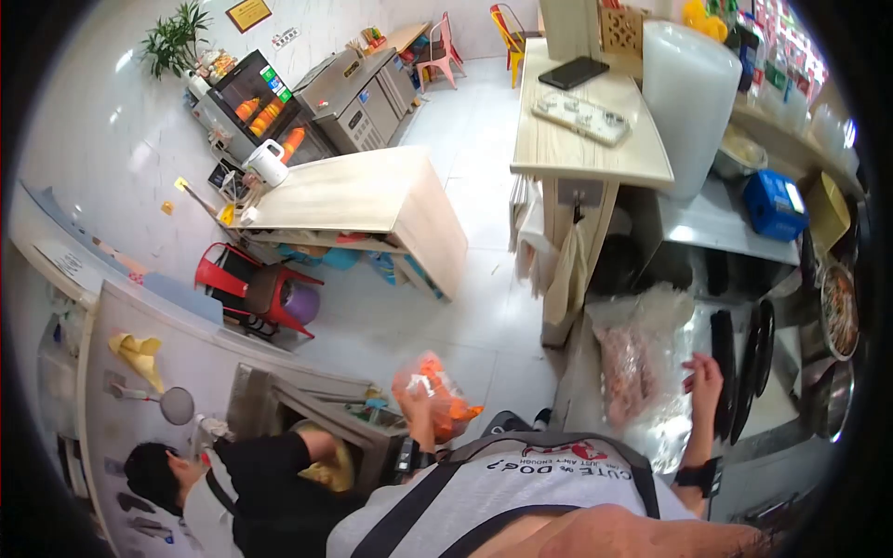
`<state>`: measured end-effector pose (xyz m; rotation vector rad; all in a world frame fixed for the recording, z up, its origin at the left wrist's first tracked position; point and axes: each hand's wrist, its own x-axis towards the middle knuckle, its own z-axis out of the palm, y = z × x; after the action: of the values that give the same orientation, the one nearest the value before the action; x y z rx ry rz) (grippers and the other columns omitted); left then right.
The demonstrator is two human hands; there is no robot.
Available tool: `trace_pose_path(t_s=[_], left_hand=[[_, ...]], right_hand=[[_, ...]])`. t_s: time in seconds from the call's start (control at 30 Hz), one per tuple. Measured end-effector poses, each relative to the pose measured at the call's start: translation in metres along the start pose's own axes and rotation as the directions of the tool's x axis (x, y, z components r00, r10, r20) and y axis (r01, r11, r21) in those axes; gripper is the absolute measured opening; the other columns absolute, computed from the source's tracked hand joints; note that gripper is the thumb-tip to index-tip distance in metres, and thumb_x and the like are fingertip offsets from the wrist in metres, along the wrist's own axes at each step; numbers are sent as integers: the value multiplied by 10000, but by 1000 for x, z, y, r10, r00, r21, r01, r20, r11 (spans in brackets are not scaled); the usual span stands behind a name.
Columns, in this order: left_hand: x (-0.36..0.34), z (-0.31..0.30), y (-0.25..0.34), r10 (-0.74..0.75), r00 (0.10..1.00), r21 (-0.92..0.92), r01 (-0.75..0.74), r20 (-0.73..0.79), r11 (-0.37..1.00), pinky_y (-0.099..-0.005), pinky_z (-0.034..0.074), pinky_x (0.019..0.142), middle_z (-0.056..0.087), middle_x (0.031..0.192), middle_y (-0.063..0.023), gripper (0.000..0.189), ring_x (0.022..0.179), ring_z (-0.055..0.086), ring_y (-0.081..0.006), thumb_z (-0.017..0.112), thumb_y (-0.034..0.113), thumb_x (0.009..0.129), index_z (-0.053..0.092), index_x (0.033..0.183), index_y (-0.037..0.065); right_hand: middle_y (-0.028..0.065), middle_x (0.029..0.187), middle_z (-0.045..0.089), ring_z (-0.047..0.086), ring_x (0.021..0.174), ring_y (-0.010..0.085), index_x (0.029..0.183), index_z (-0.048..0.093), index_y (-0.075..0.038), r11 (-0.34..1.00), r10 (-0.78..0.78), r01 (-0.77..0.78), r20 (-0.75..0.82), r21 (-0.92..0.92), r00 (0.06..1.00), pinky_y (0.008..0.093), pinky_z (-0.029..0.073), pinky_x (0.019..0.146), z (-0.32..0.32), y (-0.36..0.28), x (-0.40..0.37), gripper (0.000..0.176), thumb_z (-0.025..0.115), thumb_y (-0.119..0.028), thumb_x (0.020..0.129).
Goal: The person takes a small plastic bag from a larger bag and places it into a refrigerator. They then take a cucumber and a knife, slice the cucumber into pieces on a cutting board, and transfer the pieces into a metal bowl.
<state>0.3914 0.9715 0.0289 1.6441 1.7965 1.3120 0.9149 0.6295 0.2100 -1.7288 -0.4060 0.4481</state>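
Note:
My left hand (416,405) is closed on a thin plastic bag of orange pieces (446,395), held out over the floor at my side. My right hand (705,377) is open, its fingers apart, just right of a large clear plastic bag (635,358). That bag lies on the metal counter with pinkish, meat-like pieces inside. Long black trays (724,372) stand to the right of this hand.
A co-worker (270,484) bends at a low metal cabinet on the left, with one hand inside it. A wooden counter (344,191) and a red chair (260,288) stand ahead. A blue box (775,205) and a bowl of shredded food (839,312) sit at the right.

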Motion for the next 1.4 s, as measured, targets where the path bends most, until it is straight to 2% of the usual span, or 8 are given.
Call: trace_pose_path(t_s=[0.2,0.37,0.63,0.73,0.83,0.9,1.1,1.4], left_hand=[[33,8,102,12,994,109,-23,105,994,-426,513,796,671,955,-219,401,908,652,-383,660,304,878,611,1097,-28],[85,57,99,31,916,210,-124,400,970,-431,511,733,675,891,-208,354,847,650,-398,681,276,856,623,1060,-7],[211,139,169,290,275,-211,-284,917,935,-365,469,923,630,1180,-169,348,1073,606,-307,530,286,920,595,1178,62],[265,179,191,383,111,-334,-311,917,890,-370,470,895,632,1145,-173,275,1044,607,-301,524,223,904,615,1104,58],[329,218,223,301,40,-286,-212,953,934,-380,472,839,629,1098,-188,172,1000,603,-308,522,119,876,638,982,49],[362,234,232,754,-97,-654,-577,650,489,-399,468,815,625,1045,-179,182,945,599,-315,527,136,852,639,970,56],[452,262,307,879,-46,-734,-572,474,366,-396,455,834,619,948,-135,138,907,597,-301,583,138,800,622,915,71],[563,408,321,843,14,-582,-717,538,384,-437,416,899,630,856,-98,260,898,606,-279,692,175,758,559,969,102]], right_hand=[[55,927,714,647,750,101,1116,626,-27,991,130,-83,549,-109,826,254,524,643,110,-94,-21,210,530,-72,935],[103,989,700,676,846,221,1142,636,-59,893,-93,416,834,-172,544,307,527,751,239,-92,-9,260,629,-129,892],[133,1312,507,481,1174,350,1320,458,-144,351,-336,847,791,-399,511,599,331,966,457,-66,65,840,819,-439,622],[143,1349,468,470,1183,361,1344,440,-117,360,-69,763,800,-537,596,552,357,972,523,-68,107,923,832,-464,583],[146,1296,491,457,1193,380,1314,455,-100,536,-428,732,612,-421,665,496,370,989,560,-92,147,925,849,-437,549],[123,1290,492,454,1207,369,1263,503,-123,485,-531,777,571,-402,627,490,379,975,575,-143,163,846,848,-383,536],[56,1174,618,525,1135,316,1075,652,-174,358,-461,830,692,-428,556,471,391,933,630,-194,247,500,788,-260,602],[139,879,679,649,792,361,1042,649,-149,678,-310,623,616,-391,724,433,507,710,720,-186,384,251,637,-313,852]])
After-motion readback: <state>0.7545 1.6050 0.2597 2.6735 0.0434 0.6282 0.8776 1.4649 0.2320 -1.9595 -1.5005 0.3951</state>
